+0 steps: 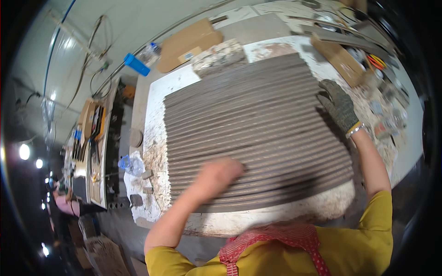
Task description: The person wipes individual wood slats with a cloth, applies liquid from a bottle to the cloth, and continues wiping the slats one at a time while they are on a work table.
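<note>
A wide sheet of grey-brown ridged strips (248,124), laid side by side, covers most of the white board in front of me. My left hand (220,175) is bare and blurred by motion over the lower middle of the strips. Its fingers look curled closed; whatever they may hold is hidden. At the right ends of the strips is my right hand (340,106), in a dark grey work glove with a yellow cuff. Its thumb and fingers are apart, with nothing seen between them.
Behind the strips lie a rough, pale-streaked block (218,57) and a cardboard box (186,43), with a blue cup (136,64) farther left. Another cardboard box (338,60) stands at the right among bottles and tools. A plastic bottle (132,164) lies left. Another person (66,202) is far left.
</note>
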Demonstrator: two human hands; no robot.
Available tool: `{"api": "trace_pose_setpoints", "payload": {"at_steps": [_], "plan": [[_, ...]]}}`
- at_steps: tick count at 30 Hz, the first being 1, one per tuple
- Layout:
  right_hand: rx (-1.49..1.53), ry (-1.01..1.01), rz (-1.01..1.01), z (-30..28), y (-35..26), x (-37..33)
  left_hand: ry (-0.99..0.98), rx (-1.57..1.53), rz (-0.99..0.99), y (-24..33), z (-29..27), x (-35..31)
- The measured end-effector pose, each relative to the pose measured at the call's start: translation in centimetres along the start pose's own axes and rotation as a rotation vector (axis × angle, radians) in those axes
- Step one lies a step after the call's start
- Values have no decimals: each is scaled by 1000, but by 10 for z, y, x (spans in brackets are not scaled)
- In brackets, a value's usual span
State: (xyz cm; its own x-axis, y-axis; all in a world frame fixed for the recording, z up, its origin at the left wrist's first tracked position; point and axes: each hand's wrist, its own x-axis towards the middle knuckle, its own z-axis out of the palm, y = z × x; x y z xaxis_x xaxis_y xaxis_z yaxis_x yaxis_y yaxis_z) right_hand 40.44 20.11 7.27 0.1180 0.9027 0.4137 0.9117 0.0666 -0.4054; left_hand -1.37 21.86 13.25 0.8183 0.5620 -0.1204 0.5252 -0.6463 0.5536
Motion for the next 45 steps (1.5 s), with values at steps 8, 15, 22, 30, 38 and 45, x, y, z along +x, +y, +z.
{"api": "trace_pose_setpoints", "payload": {"at_steps": [8, 15, 22, 30, 38, 45], "plan": [[-210, -97, -171, 145, -14, 201, -515, -825, -502, 6, 104, -117], [-146, -434, -164, 181, -66, 219, -31, -1037, -631, 27, 171, -129], [-177, -394, -384, 173, -55, 152, 225, -1512, -669, 32, 204, -123], [-212, -457, -78, 118, -86, 69, 546, -1620, -892, 54, 212, -140], [-313, -374, 142, 74, -95, -24, 442, -1486, -820, 42, 212, -196], [-362, -282, 420, 28, -106, -115, 220, -1389, -718, 9, 179, -223]]}}
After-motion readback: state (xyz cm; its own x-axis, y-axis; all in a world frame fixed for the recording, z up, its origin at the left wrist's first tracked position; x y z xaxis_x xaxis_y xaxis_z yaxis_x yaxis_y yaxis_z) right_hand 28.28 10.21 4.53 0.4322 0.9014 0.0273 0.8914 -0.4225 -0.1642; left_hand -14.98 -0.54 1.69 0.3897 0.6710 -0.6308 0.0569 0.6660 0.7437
